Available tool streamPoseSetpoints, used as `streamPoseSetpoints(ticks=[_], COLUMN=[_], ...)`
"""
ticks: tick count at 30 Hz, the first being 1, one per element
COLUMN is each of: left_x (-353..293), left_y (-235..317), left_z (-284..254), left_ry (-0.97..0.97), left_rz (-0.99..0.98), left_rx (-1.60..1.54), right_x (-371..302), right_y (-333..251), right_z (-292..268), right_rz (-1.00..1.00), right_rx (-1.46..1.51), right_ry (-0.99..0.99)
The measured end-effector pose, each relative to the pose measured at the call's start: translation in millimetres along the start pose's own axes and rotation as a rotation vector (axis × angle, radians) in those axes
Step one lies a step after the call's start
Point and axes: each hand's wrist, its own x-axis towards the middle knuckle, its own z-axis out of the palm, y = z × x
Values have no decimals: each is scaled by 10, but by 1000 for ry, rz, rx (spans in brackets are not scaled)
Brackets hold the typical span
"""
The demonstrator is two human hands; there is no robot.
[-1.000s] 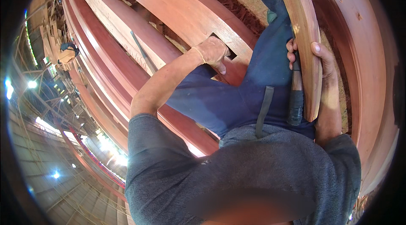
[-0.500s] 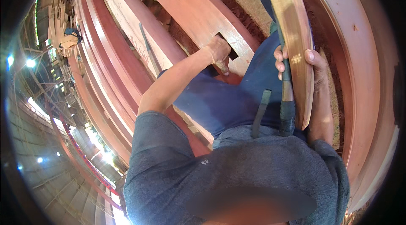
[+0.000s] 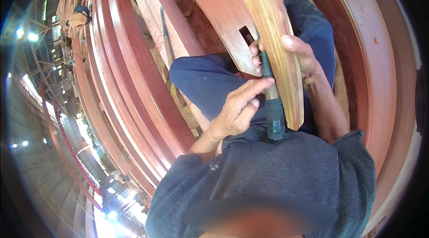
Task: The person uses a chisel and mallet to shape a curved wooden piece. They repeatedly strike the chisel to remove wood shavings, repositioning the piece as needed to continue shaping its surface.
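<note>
Seemingly to carry both together, the right hand (image 3: 305,54) clasps a wooden bar (image 3: 286,72) and dark-wrapped tool (image 3: 275,115) by the near end of a slotted beam (image 3: 219,8); the left hand (image 3: 237,112), unclosed, touches the tool, perhaps steadying it.

Single head-worn fisheye view, facing down.
From close above it looks over the dark grey cloth shirt (image 3: 286,166) to the bare left hand (image 3: 239,110) and bare right hand (image 3: 306,59) near its middle; long reddish-brown wooden beams (image 3: 380,63) bend toward its rim, and a grey panelled surface (image 3: 49,189) shows farther off at lower left.
</note>
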Motion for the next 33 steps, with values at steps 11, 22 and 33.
streamPoseSetpoints(ticks=[11,22,33], left_x=[289,994,1725], left_y=[12,338,-40], left_z=[-138,-875,-1031], left_ry=[348,737,-276], left_rz=[659,613,173], left_rx=[845,51,-404], right_x=[-65,-777,-1138], right_y=[11,-570,-481], right_z=[353,33,-81], right_rz=[22,-167,-231], right_rx=[72,-370,-377], right_ry=[64,518,613])
